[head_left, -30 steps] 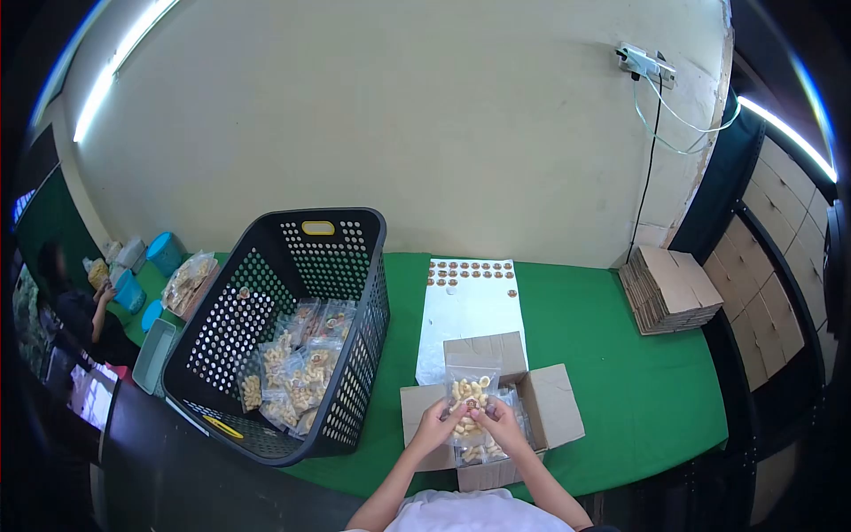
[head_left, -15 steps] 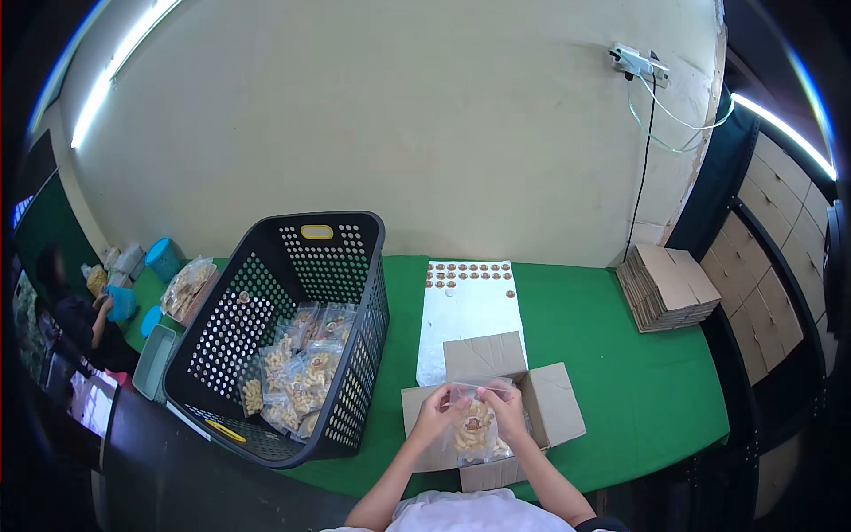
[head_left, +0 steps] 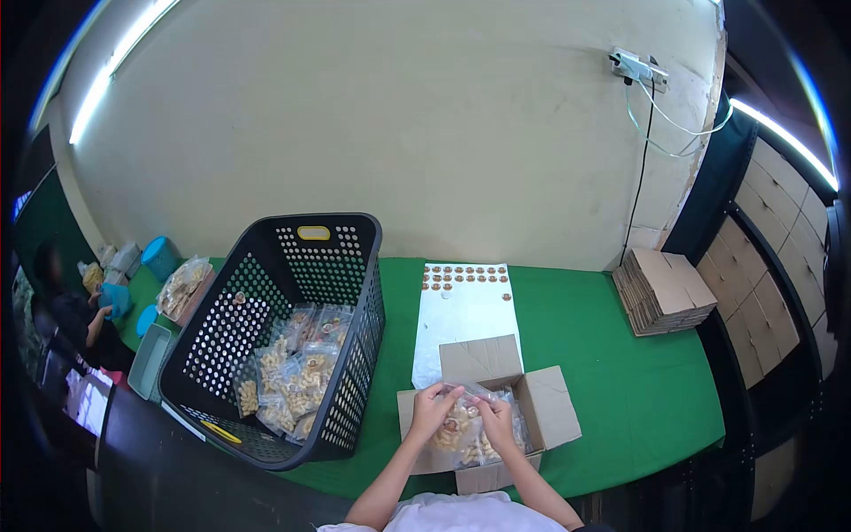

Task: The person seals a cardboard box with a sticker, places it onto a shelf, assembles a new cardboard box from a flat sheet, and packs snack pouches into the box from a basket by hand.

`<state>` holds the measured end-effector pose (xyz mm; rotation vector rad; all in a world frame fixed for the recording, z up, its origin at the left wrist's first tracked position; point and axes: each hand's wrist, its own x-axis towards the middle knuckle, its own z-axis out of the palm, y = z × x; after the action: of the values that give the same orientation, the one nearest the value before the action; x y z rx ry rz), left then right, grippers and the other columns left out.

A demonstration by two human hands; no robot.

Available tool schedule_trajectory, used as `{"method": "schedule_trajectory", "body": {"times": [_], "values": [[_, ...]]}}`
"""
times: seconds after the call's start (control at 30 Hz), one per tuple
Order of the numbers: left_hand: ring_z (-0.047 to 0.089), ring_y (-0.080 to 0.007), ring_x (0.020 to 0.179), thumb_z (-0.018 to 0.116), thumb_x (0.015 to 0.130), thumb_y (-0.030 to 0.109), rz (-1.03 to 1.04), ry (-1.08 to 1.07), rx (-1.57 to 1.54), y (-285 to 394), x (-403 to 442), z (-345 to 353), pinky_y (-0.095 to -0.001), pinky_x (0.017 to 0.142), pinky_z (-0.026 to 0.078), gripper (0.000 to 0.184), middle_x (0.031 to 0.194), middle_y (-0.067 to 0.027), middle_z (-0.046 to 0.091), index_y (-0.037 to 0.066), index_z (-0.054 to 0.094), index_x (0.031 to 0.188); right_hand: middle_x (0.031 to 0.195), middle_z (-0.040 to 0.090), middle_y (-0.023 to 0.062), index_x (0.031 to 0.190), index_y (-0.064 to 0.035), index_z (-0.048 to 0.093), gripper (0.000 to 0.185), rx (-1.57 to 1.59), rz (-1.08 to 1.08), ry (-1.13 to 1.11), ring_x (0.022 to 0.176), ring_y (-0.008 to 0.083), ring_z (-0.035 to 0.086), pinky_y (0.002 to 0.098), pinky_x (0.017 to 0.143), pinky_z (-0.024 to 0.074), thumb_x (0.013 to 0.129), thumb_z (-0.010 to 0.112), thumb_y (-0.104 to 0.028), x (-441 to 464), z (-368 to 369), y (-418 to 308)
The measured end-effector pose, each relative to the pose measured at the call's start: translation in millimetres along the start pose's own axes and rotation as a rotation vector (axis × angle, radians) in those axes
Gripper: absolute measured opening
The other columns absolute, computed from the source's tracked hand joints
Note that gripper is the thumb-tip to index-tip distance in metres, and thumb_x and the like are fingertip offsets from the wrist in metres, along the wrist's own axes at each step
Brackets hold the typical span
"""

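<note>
My left hand (head_left: 432,413) and my right hand (head_left: 495,420) both pinch the top edge of a clear snack bag (head_left: 456,429), which carries a round sticker. The bag hangs over an open cardboard box (head_left: 550,407) with its flaps spread. More clear bags (head_left: 517,426) lie inside the box, partly hidden by my right hand. Behind the box is a white sheet (head_left: 443,332) with rows of round stickers (head_left: 470,269). A black perforated basket (head_left: 372,306) to the left holds several filled bags (head_left: 297,377).
Flattened cardboard boxes (head_left: 669,288) are stacked at the right of the green table (head_left: 620,408). Beyond the basket are a green tray (head_left: 149,362), a tub of bags (head_left: 186,288) and blue containers (head_left: 160,258). A person (head_left: 80,310) is at the far left, handling a blue container.
My hands have moved from the sticker on the bag's front up to its top edge. The bag now hangs lower and tilted. At the far left, the person's hands have moved to a blue container.
</note>
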<state>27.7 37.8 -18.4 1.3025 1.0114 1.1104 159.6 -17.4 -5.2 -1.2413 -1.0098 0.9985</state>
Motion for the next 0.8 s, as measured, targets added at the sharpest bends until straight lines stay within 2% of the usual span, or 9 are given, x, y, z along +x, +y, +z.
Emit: {"method": "schedule_trajectory", "body": {"times": [0.17,0.2,0.23,0.33,0.53,0.57,0.63,0.73,0.8], "values": [[0.061,-0.0171,0.066,0.065,0.079,0.022,0.208,0.145,0.279,4,4,-2,-0.0285,0.062,0.045,0.024,0.071,-0.0106,0.064,-0.002,0.064,0.078,0.065,0.060,0.0060,0.081,0.0049,0.062,0.022,-0.263,-0.087,-0.060,0.060,0.0121,0.060,0.0248,0.048,0.0453,0.087,0.051,-0.013,0,-1,29],[0.061,-0.0241,0.065,0.065,0.078,0.021,0.288,0.147,0.334,0,8,-6,-0.0313,0.063,0.045,0.022,0.070,-0.0135,0.063,-0.001,0.063,0.075,0.064,0.059,0.0069,0.080,0.0053,0.061,0.023,-0.279,-0.042,-0.083,0.058,0.0127,0.060,0.0253,0.046,0.0445,0.087,0.050,-0.014,-6,3,5],[0.060,-0.0249,0.065,0.065,0.078,0.020,0.309,0.160,0.366,2,9,-9,-0.0320,0.063,0.045,0.021,0.069,-0.0134,0.062,-0.001,0.063,0.074,0.062,0.058,0.0077,0.079,0.0057,0.061,0.025,-0.294,0.003,-0.108,0.056,0.0132,0.060,0.0257,0.043,0.0438,0.087,0.050,-0.015,-9,5,-7],[0.058,-0.0266,0.063,0.061,0.080,0.021,0.361,0.176,0.473,15,11,-16,-0.0340,0.062,0.044,0.023,0.066,-0.0122,0.061,0.001,0.062,0.070,0.060,0.056,0.0105,0.076,0.0062,0.059,0.028,-0.425,-0.144,-0.200,0.050,0.0141,0.057,0.0278,0.046,0.0432,0.087,0.047,-0.016,-5,4,0],[0.058,-0.0262,0.063,0.057,0.084,0.024,0.279,0.196,0.466,17,11,-23,-0.0337,0.063,0.043,0.027,0.060,-0.0101,0.059,0.001,0.062,0.071,0.058,0.056,0.0098,0.074,0.0047,0.060,0.031,-0.398,-0.250,-0.289,0.047,0.0136,0.053,0.0279,0.046,0.0412,0.088,0.044,-0.018,-3,11,-12],[0.058,-0.0260,0.065,0.055,0.084,0.023,0.171,0.158,0.413,19,10,-24,-0.0335,0.063,0.043,0.026,0.062,-0.0100,0.059,0.001,0.063,0.072,0.057,0.056,0.0092,0.073,0.0044,0.060,0.031,-0.387,-0.243,-0.305,0.047,0.0130,0.053,0.0272,0.046,0.0408,0.088,0.044,-0.018,-3,10,-12],[0.059,-0.0257,0.068,0.053,0.086,0.022,-0.047,0.083,0.305,27,7,-26,-0.0329,0.063,0.044,0.025,0.065,-0.0098,0.059,0.001,0.064,0.076,0.057,0.056,0.0078,0.072,0.0037,0.059,0.033,-0.225,-0.006,-0.321,0.047,0.0114,0.052,0.0255,0.046,0.0398,0.089,0.043,-0.019,-2,10,-17],[0.059,-0.0256,0.080,0.057,0.082,0.022,0.201,0.147,0.242,20,11,-28,-0.0344,0.072,0.044,0.020,0.083,-0.0095,0.062,0.005,0.064,0.089,0.057,0.057,0.0063,0.073,0.0028,0.059,0.034,-0.068,0.157,-0.270,0.047,0.0092,0.050,0.0230,0.045,0.0385,0.091,0.043,-0.022,-1,7,-5],[0.056,-0.0257,0.090,0.061,0.078,0.023,0.377,0.183,0.518,25,5,-27,-0.0367,0.081,0.041,0.026,0.098,-0.0092,0.059,0.007,0.061,0.099,0.058,0.057,0.0062,0.075,0.0027,0.058,0.034,-0.030,0.166,-0.233,0.047,0.0092,0.050,0.0229,0.046,0.0385,0.092,0.043,-0.023,0,7,-3]]}}
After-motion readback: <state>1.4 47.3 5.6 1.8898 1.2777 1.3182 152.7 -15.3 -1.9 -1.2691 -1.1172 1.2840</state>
